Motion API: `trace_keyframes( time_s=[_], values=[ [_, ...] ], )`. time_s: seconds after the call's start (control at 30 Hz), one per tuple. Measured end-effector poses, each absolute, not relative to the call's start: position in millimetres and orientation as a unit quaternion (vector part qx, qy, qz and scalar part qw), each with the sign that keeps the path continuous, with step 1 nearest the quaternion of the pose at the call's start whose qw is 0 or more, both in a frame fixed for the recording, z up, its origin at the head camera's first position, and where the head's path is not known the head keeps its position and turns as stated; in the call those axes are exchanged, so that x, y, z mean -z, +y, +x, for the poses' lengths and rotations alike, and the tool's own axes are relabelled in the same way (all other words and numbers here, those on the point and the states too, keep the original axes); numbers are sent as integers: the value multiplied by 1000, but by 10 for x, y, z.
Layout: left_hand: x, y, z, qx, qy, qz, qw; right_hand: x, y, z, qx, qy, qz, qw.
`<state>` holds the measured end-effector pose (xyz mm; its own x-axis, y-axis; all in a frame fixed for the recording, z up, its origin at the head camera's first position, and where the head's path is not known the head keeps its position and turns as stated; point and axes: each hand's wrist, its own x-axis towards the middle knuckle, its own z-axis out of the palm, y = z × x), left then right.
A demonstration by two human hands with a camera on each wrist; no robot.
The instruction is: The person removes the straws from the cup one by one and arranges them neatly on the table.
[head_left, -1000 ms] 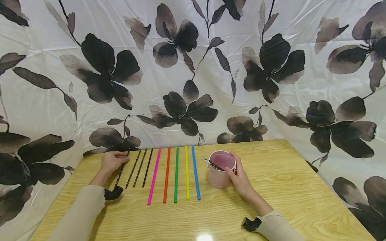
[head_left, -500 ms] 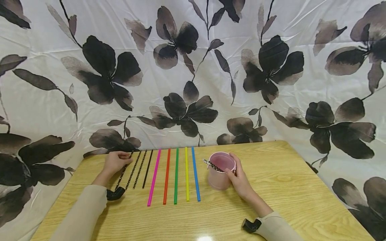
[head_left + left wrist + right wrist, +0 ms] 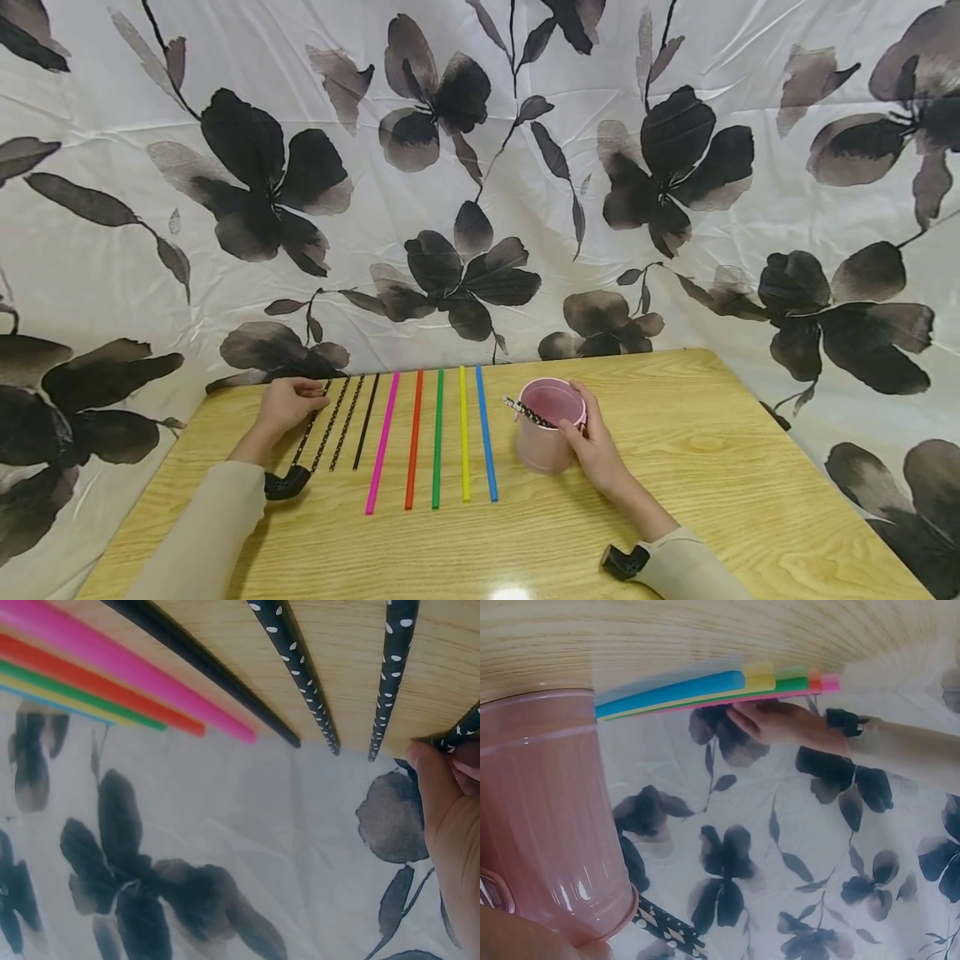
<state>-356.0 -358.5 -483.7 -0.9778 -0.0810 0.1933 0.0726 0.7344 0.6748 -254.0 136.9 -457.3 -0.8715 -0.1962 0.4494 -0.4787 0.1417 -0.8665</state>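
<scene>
At the left of the table, my left hand (image 3: 291,404) pinches the upper part of a black straw with white specks (image 3: 306,437). In the left wrist view, the thumb and fingers close on this speckled straw (image 3: 466,727) at the right edge. Beside it lie two more speckled straws (image 3: 331,425) and a plain black straw (image 3: 366,423). My right hand (image 3: 600,442) holds a small pink bucket (image 3: 543,450) by its right side, thumb at the rim. Black-and-white patterned straws (image 3: 531,411) lean out over the bucket's left rim; their lower ends are hidden inside.
Between the hands lie a pink straw (image 3: 382,446), a red straw (image 3: 414,442), a green straw (image 3: 438,442), a yellow straw (image 3: 465,437) and a blue straw (image 3: 487,437), side by side. A floral cloth (image 3: 480,167) hangs behind the wooden table (image 3: 712,433).
My left hand has shifted slightly right with the speckled straw, bringing it closer to the neighbouring one, and is now nearly still. The right hand and bucket stay in place.
</scene>
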Motion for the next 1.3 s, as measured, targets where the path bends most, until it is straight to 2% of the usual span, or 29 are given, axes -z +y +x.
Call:
trace_keyframes(
  time_s=[1.13, 1.3],
  values=[
    [4898, -3578, -3687, 377, -919, 4, 118, 4523, 1339, -2530, -616, -749, 219, 110],
    [4892, -3569, -3685, 418, -902, 12, 110, 4521, 1338, -2531, -618, -745, 223, 112]
  ],
)
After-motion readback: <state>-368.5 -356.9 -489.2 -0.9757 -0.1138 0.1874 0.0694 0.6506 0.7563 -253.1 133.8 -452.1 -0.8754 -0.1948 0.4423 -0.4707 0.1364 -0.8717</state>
